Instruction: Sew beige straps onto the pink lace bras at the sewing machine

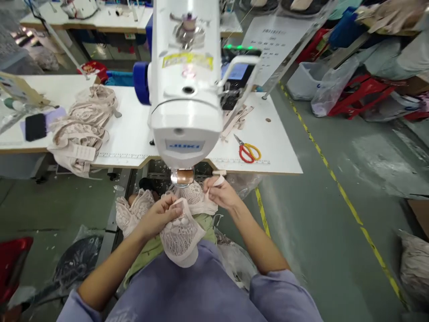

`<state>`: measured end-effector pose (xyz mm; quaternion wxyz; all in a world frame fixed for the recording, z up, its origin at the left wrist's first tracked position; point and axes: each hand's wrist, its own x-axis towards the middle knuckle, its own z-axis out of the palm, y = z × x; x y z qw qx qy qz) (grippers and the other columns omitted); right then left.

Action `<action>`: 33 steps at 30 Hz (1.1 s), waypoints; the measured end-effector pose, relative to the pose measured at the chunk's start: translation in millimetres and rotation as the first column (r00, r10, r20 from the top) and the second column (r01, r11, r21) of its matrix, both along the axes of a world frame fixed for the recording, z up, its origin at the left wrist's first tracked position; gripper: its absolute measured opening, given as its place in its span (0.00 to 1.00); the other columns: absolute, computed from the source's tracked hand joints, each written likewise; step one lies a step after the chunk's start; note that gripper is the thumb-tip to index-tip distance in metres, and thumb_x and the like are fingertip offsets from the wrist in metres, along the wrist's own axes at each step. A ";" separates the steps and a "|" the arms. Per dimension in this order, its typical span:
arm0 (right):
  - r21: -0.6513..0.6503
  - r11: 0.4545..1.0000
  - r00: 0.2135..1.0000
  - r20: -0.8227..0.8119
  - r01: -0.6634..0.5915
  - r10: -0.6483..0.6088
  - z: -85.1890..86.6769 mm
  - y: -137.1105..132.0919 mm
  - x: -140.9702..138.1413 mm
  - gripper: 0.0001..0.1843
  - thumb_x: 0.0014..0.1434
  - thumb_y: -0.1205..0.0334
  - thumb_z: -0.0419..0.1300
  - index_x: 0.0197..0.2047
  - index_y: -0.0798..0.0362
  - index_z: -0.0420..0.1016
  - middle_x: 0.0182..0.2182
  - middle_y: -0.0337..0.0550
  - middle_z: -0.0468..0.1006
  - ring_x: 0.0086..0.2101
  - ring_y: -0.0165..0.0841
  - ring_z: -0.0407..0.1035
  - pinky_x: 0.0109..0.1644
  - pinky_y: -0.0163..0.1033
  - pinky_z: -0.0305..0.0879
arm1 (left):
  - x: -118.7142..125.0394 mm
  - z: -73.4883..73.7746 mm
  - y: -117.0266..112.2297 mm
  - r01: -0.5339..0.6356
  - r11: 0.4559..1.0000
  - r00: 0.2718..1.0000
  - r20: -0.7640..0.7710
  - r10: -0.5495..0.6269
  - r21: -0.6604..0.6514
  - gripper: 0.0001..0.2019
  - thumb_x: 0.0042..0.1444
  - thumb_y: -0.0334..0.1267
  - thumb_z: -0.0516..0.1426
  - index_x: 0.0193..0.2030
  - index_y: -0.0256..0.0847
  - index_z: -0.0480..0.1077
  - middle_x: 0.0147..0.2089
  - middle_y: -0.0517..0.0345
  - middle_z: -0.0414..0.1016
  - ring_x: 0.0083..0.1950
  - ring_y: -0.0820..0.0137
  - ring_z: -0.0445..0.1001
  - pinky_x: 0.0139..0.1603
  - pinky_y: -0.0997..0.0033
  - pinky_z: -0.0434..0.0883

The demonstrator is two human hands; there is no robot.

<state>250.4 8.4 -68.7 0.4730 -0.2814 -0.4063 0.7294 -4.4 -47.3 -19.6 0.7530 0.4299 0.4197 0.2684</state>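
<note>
A pale beige lace bra hangs over my lap, just below the needle area of a white sewing machine. My left hand pinches the edge of one lace cup. To the right, my right hand is closed on a narrow pale strap at the bra's other end. More lace of the same colour lies to the left over my knee. Both hands are in front of the table edge, below the machine head.
A heap of beige bras lies on the left of the white table. Scissors with red and yellow handles rest right of the machine, near beige straps. A dark phone lies far left. Yellow tape marks the floor.
</note>
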 end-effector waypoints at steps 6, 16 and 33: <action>0.129 0.991 0.983 0.175 0.037 -0.060 -7.3 -58.7 -33.4 0.04 0.56 0.61 0.69 0.29 0.48 0.82 0.39 0.44 0.79 0.35 0.31 0.73 0.38 0.36 0.72 | 3.2 21.2 -0.7 0.113 0.986 0.959 -0.272 -0.076 0.125 0.16 0.59 0.52 0.62 0.43 0.42 0.67 0.32 0.64 0.66 0.29 0.74 0.64 0.30 0.76 0.61; -0.567 0.780 0.963 -0.193 -0.266 0.188 -15.4 -88.8 -59.8 0.35 0.48 0.30 0.68 0.47 0.50 0.80 0.40 0.46 0.81 0.38 0.37 0.74 0.41 0.41 0.72 | 15.2 14.8 -11.0 0.241 0.927 0.893 -0.439 -0.097 0.287 0.21 0.65 0.50 0.54 0.26 0.40 0.59 0.24 0.66 0.55 0.26 0.76 0.56 0.27 0.74 0.53; 0.003 0.998 0.871 0.487 -0.069 0.059 43.5 -64.2 -31.1 0.10 0.61 0.51 0.66 0.42 0.45 0.86 0.42 0.43 0.82 0.43 0.38 0.75 0.47 0.42 0.71 | 13.4 11.8 -4.7 0.282 0.834 0.783 -0.616 0.085 0.474 0.22 0.66 0.47 0.53 0.22 0.40 0.59 0.21 0.65 0.55 0.25 0.75 0.56 0.27 0.71 0.50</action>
